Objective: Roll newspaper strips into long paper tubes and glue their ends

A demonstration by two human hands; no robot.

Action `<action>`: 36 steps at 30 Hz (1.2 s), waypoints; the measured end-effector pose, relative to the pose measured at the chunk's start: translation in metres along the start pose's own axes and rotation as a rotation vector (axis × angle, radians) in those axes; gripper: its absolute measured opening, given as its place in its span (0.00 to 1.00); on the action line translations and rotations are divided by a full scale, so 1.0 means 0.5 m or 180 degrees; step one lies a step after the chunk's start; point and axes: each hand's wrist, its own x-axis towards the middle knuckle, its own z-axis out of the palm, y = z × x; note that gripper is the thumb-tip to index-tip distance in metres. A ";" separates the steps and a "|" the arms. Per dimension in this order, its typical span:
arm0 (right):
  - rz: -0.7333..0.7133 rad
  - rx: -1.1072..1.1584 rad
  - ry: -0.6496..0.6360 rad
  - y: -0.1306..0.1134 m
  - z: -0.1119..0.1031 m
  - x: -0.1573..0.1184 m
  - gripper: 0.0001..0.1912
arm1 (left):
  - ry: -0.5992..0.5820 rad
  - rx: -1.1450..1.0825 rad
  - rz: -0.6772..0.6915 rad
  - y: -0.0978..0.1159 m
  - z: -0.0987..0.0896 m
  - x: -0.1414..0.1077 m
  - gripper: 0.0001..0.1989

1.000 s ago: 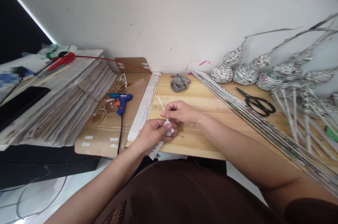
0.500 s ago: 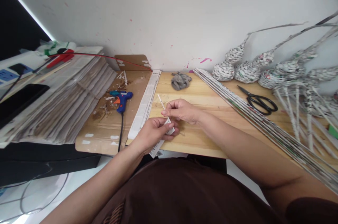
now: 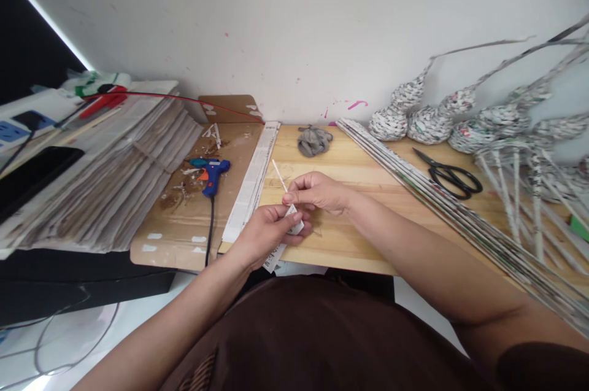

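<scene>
Over the front of the wooden tabletop [image 3: 359, 243], both hands come together at one printed paper strip [image 3: 295, 226]. My left hand [image 3: 271, 226] is closed on the strip, thumb on top; its loose tail hangs below the palm toward the table's edge. Just above, my right hand [image 3: 315, 193] pinches the narrow rolled end, and a thin white tip [image 3: 278, 174] sticks out beyond the fingers, up and to the left. Part of the roll is hidden by the fingers. A stack of flat paper strips [image 3: 251, 188] lies left of the hands.
A blue glue gun [image 3: 212, 176] rests on cardboard [image 3: 179, 228] beside a newspaper stack [image 3: 124, 176]. Behind the hands is a grey cloth [image 3: 314, 140]. To the right lie long paper tubes [image 3: 414, 188], black scissors [image 3: 448, 176] and several woven paper gourd shapes [image 3: 389, 124].
The thin tip points slightly higher and the strip's hanging tail is a little shorter. Both hands stay in nearly the same place and keep their hold.
</scene>
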 end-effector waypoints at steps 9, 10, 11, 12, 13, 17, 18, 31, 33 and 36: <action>0.0034 0.0036 0.0182 0.004 0.012 0.004 0.20 | -0.0086 -0.0023 0.0036 -0.004 0.002 0.004 0.17; 0.0032 0.0025 0.0214 0.005 0.012 0.004 0.20 | -0.0086 -0.0027 0.0042 -0.004 0.002 0.004 0.17; 0.0030 0.0002 0.0239 0.006 0.011 0.005 0.20 | -0.0077 -0.0028 0.0050 -0.003 0.003 0.004 0.17; 0.0026 -0.0029 0.0245 0.006 0.010 0.005 0.20 | -0.0063 -0.0028 0.0060 -0.003 0.003 0.004 0.16; 0.0027 -0.0065 0.0216 0.005 0.009 0.004 0.20 | -0.0052 -0.0029 0.0075 -0.002 0.003 0.004 0.16; 0.0025 -0.0167 -0.0076 0.000 0.001 0.000 0.18 | -0.0060 -0.0070 0.0079 -0.003 0.003 0.004 0.16; 0.0016 -0.0171 -0.0097 -0.001 -0.001 0.000 0.18 | -0.0077 -0.0079 0.0056 -0.003 0.002 0.004 0.16; -0.0158 -0.0228 0.0429 0.011 0.008 0.007 0.20 | -0.0094 -0.0092 0.0084 -0.004 0.007 0.003 0.17; -0.0110 -0.0264 0.0333 0.007 0.005 0.004 0.19 | -0.0105 -0.0097 0.0084 -0.004 0.006 0.002 0.17; 0.0032 -0.0339 0.0009 0.001 0.001 0.001 0.18 | -0.0095 -0.0089 0.0098 -0.005 0.004 0.003 0.18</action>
